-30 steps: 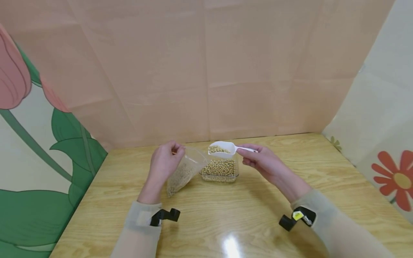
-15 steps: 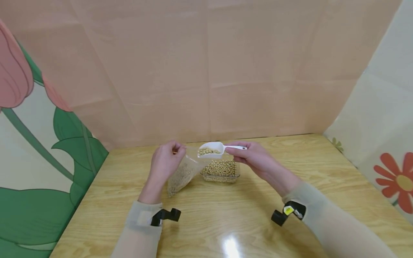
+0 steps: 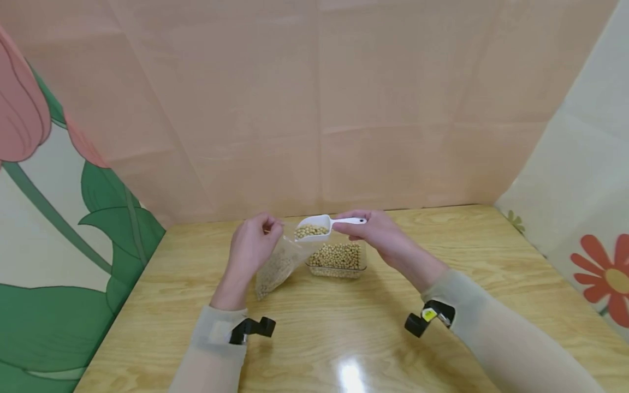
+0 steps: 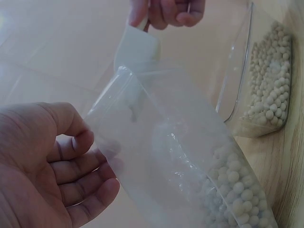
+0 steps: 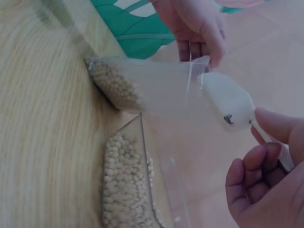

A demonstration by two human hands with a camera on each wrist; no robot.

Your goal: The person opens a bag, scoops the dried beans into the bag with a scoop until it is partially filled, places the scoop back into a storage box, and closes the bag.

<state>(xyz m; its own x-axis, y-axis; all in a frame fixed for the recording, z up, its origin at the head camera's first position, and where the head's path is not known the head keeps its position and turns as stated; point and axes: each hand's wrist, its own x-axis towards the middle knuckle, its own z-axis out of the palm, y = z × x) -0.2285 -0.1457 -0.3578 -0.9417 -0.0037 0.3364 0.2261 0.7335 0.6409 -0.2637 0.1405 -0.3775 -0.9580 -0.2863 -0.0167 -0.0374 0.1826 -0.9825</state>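
My left hand (image 3: 254, 245) pinches the top edge of a clear plastic bag (image 3: 282, 259), whose lower end holds pale round soybeans (image 4: 237, 190). In my right hand (image 3: 375, 232) is the handle of a white scoop (image 3: 314, 228) loaded with soybeans. The scoop's front end is right at the bag's mouth, as the right wrist view shows it overlapping the bag's upper edge (image 5: 195, 71). Just behind and right of the bag, below the scoop, stands a clear plastic container (image 3: 336, 271) with many more soybeans (image 5: 126, 180) in it.
The wooden table (image 3: 314, 327) carries the bag's lower end and the container. A pink covering (image 3: 314, 109) rises along the table's back edge. Flower-printed panels stand at the left (image 3: 44, 229) and right (image 3: 580, 180).
My right hand has carried the filled scoop leftward, from over the container to the bag's mouth. The left hand and the bag have stayed nearly where they were.
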